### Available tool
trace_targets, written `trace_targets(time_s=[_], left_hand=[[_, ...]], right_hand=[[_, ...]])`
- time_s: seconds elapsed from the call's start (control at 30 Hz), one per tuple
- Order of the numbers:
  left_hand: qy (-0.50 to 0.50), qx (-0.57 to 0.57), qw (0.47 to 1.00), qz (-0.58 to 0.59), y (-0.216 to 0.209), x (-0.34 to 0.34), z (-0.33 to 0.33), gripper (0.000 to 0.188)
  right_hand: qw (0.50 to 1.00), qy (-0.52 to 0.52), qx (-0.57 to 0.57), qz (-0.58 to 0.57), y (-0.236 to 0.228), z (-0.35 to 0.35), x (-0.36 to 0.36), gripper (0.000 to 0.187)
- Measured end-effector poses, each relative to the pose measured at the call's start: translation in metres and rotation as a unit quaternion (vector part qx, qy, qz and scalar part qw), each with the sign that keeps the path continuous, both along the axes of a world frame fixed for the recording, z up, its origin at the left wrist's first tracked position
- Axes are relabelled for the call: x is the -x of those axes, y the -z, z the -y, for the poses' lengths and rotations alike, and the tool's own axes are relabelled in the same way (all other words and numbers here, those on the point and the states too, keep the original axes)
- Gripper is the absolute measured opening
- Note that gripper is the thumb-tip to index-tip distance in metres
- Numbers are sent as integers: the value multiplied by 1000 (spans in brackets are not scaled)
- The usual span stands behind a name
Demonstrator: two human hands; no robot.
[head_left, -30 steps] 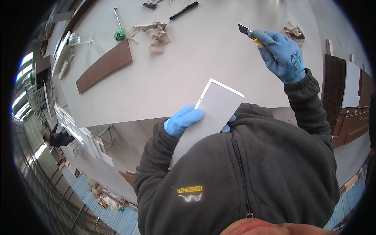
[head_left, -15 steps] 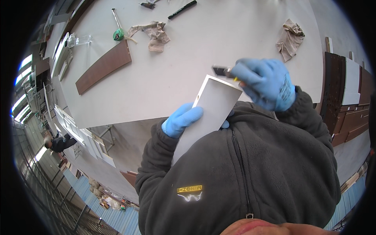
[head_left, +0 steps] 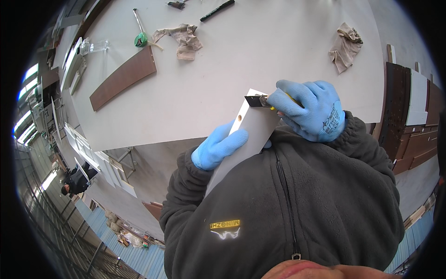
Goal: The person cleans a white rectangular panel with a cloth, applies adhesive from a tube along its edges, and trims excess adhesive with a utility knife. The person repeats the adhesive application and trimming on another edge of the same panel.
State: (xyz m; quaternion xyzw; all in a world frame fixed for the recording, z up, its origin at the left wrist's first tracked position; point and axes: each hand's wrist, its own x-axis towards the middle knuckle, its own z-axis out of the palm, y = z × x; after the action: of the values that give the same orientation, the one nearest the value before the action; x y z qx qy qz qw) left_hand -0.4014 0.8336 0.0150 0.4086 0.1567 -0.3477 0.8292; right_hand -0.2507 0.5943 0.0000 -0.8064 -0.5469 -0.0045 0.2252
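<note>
A white board [head_left: 253,125] leans up against my chest, with a round hole in its narrow edge. My left hand [head_left: 220,145], in a blue glove, is closed round the board's left side; some of its fingers are hidden behind. Above the board's upper end, my gloved right hand [head_left: 309,109] grips a utility knife [head_left: 263,101] with yellow on its handle. The knife's dark blade lies at the board's left edge, near the top corner.
On the white table [head_left: 204,88] lie a brown board [head_left: 123,80], a green tape measure [head_left: 140,39], two crumpled cloths [head_left: 186,42] [head_left: 345,48] and a black marker [head_left: 217,10]. Brown panels [head_left: 413,139] stand at the right. Another person [head_left: 76,180] is at the far left.
My right hand has brought the knife down and left onto the board's upper edge. The board has turned slightly, showing more of its narrow edge. The other person has shifted.
</note>
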Motion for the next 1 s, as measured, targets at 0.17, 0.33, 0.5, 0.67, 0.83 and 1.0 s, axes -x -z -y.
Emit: trace_targets(time_s=[0.17, 0.33, 0.5, 0.67, 0.83, 1.0], left_hand=[[5, -30, 1000, -7, -5, -2, 0, 67], [-1, -218, 976, 21, -17, -1, 11, 60], [-30, -443, 878, 177, -17, -4, 27, 54], [-46, -461, 875, 144, -17, -4, 30, 75], [-46, -501, 846, 177, -16, -5, 30, 78], [-43, -548, 809, 210, -12, -3, 30, 80]], right_hand=[[998, 24, -53, 8, -2, -5, 0, 36], [998, 25, -49, 12, -6, -3, -1, 43], [998, 25, -60, -4, -5, -2, -1, 47], [998, 26, -48, -1, -1, 0, 0, 45], [999, 25, -34, -13, -3, -1, 0, 42], [998, 36, -39, -25, -1, -2, 2, 40]])
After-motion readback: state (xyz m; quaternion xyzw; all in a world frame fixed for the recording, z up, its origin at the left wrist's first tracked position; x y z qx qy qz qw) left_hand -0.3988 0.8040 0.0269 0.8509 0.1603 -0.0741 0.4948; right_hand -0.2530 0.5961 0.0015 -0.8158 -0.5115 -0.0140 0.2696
